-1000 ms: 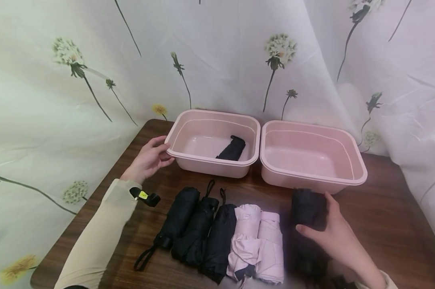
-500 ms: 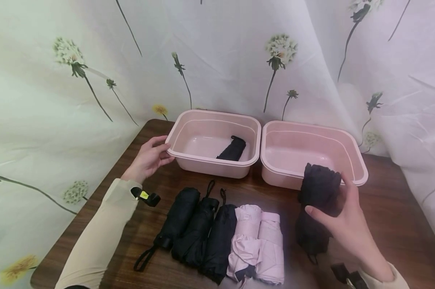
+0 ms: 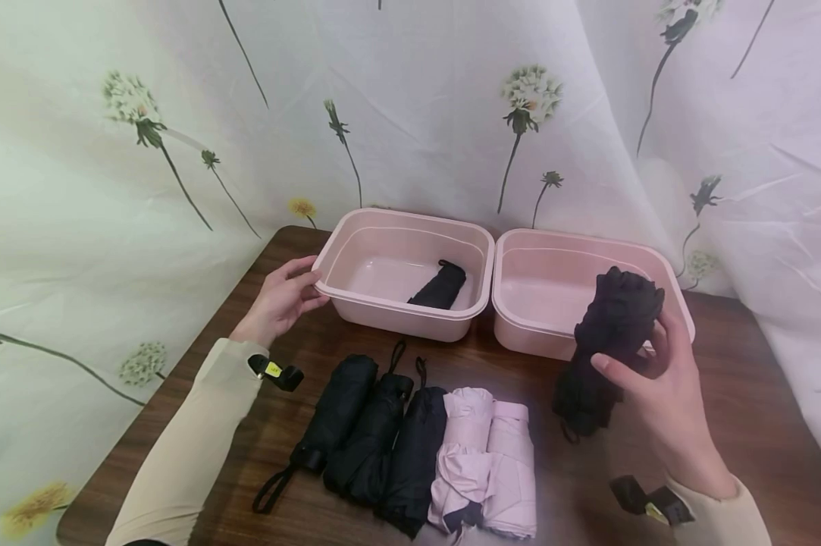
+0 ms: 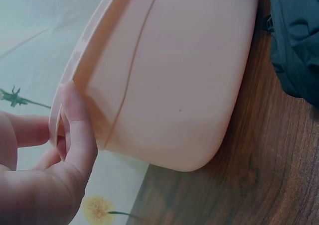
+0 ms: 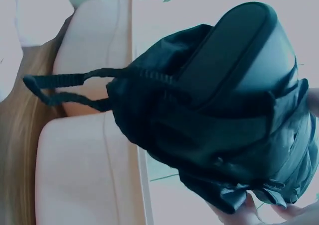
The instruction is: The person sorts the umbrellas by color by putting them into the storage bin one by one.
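One black umbrella [image 3: 608, 341] in the right hand [image 3: 662, 379], mid-air.

A folded black umbrella [image 3: 604, 341] is gripped in the right hand [image 3: 659, 387], lifted off the bench and tilted, its upper end over the near rim of the right pink tub [image 3: 519, 322]. Its wrist strap dangles at the low end. The left hand [image 3: 280, 299] pinches the left rim of the left pink tub [image 3: 396, 318].

Two pink umbrellas [image 3: 487, 459] (folded) on table [image 3: 737, 425].
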A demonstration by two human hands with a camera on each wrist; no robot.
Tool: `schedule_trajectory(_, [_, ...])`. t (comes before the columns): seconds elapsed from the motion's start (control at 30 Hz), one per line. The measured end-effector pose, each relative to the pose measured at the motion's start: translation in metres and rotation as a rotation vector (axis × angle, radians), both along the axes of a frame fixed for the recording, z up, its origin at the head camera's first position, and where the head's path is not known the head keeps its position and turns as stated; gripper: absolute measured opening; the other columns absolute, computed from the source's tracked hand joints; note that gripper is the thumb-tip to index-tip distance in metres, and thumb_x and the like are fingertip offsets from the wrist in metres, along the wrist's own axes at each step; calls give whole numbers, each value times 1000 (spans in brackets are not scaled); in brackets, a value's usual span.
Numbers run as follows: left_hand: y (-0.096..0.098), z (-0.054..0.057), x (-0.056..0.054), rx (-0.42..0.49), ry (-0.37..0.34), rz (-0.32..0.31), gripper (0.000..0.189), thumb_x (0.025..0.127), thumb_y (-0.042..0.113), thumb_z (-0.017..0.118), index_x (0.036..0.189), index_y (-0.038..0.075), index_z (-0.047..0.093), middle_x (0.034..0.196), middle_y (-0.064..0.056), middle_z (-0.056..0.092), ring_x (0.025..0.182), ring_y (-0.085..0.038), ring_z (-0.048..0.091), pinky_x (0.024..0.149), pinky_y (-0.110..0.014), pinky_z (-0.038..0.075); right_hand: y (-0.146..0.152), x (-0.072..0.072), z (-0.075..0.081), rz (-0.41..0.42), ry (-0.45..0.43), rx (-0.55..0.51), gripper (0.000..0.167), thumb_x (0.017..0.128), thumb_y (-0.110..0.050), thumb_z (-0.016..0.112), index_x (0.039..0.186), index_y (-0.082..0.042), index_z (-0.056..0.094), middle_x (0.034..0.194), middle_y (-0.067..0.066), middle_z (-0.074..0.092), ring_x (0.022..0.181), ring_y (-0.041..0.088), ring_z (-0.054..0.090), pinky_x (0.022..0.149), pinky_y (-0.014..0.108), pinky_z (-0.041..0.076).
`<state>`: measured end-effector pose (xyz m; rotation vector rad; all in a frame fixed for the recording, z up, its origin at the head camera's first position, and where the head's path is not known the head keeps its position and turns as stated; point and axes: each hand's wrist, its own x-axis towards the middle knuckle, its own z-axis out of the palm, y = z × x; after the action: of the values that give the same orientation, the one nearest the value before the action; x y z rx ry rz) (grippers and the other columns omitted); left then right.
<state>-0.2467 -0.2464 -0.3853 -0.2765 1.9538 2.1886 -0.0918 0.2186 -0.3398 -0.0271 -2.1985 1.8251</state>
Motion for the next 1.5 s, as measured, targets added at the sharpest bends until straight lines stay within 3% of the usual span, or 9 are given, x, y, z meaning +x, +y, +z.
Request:
schedule_trajectory(0.17, [-1,0,1,18,0,1,52,99,11,52,148,10,35,121,-13,48,74,-9,66,69,-23,58,-2,-6,6,103,2,-182,81,83,6,69,148,-27,34,140,5,46,101,13,63,79,18,54])
schedule_trajectory(0.33, [-1,1,1,17,-2,2,52,99,11,52,148,11,34,120,-13,49,73,-9,65,69,-23,58,-8,-19,12,245,112,-425,81,85,18,55,151,-24,31,150,8,35,110,15,58,74,25,58])
schedule_trajectory(0.57, [-1,0,1,-8,-9,12,53,99,14,53,148,12,34,117,-11,47,73,-9,62,70,-21,58,-22,-37,22,370,246,-707,70,90,18,43,151,-16,33,156,11,29,128,21,45,93,32,54])
schedule_trajectory(0.7, [-1,-1,-1,-14,-1,14,53,99,15,54,148,13,34,118,-11,48,73,-9,63,70,-22,58,-30,-46,22,426,263,-831,56,94,12,41,146,-7,36,147,13,40,124,21,48,100,29,49])
schedule_trajectory(0.83, [0,-1,-2,-6,4,17,54,99,15,55,148,12,34,116,-12,49,71,-9,64,69,-22,58,-34,-54,21,498,224,-944,41,99,4,38,139,0,41,130,11,55,112,22,57,95,29,50])
schedule_trajectory(0.93, [0,-2,-2,-2,0,22,53,99,14,54,148,12,34,116,-12,49,71,-9,64,69,-23,58,-36,-59,20,525,180,-966,39,101,-3,36,140,-2,41,128,8,56,111,20,56,96,29,47])
schedule_trajectory(1.2, [2,-4,-1,0,-12,22,51,99,14,54,147,14,36,124,-17,47,72,-10,65,69,-23,58,-42,-67,19,520,34,-897,47,102,-27,38,149,-21,31,139,-6,42,125,12,37,110,30,18])
schedule_trajectory(1.37, [1,-4,0,-8,-3,23,51,99,14,53,148,14,35,125,-17,47,73,-10,66,69,-23,58,-49,-74,17,481,6,-859,45,101,-30,40,144,-22,32,137,-7,39,123,11,37,109,29,18])
schedule_trajectory(1.5, [0,-5,1,-18,6,39,51,99,15,54,147,13,36,123,-16,49,73,-10,65,69,-24,59,-56,-79,13,446,-33,-847,39,100,-30,44,138,-23,39,133,-7,43,114,10,47,106,32,22])
